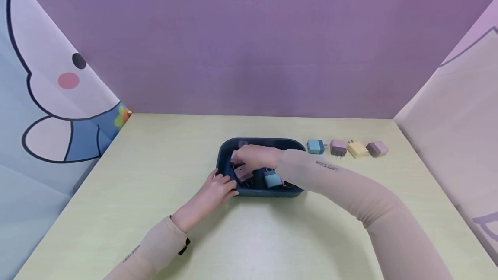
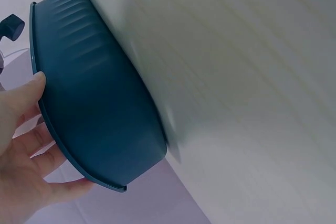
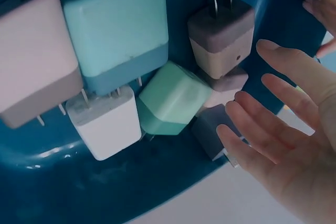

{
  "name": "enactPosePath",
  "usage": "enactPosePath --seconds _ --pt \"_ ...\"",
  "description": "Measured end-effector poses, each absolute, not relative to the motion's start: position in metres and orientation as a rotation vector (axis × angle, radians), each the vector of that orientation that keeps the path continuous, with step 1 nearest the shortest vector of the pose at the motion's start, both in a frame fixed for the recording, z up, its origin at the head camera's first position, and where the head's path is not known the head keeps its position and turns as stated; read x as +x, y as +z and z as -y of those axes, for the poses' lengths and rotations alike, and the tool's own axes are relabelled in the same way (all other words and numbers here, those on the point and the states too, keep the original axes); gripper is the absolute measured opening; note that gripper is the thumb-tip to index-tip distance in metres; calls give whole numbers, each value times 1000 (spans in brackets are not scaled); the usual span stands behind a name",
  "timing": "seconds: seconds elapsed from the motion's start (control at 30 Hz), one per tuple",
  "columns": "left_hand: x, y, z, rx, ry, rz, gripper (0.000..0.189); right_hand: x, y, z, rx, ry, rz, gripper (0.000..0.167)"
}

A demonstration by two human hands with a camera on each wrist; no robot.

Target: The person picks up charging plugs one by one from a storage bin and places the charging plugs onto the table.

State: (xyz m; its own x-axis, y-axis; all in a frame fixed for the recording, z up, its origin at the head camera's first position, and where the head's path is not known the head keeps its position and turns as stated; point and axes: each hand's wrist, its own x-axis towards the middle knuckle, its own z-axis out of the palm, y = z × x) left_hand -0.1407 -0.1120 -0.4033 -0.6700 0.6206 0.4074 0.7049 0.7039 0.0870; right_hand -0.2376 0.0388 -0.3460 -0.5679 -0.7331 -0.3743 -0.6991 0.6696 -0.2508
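A dark blue plastic tub (image 1: 268, 193) stands on the table with several wall chargers inside. My left hand (image 1: 218, 188) holds the tub's near left corner; in the left wrist view the thumb lies against the outer wall, the other fingers over the rim. Inside the left part of the tub is my right hand (image 1: 256, 157). Its fingers are spread and nearly straight in the right wrist view, fingertips close by a mauve charger (image 3: 220, 38) with prongs up, holding nothing. Near it lie a green charger (image 3: 173, 100), a white one (image 3: 107, 124) and a larger-looking teal one (image 3: 118, 30).
To the right of the tub, a loose row of chargers lies on the table: a blue charger (image 1: 315, 146), a mauve and grey charger (image 1: 338, 146), a yellow charger (image 1: 357, 149) and a pink and grey charger (image 1: 377, 148). A purple backdrop (image 1: 264, 46) closes off the far edge.
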Motion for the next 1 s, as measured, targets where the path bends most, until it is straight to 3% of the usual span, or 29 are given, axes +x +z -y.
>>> enactPosePath --seconds 0.23,0.63,1.0 --pt "-141 -404 112 -1044 -326 2542 16 -238 -354 -33 -1146 -110 -2420 30" --pt "-142 -403 111 -1047 -303 2538 17 -236 -360 -29 -1170 -34 -2427 7" --pt "-142 -405 112 -1041 -334 2520 16 -233 -365 -26 -1124 -41 -2403 14"
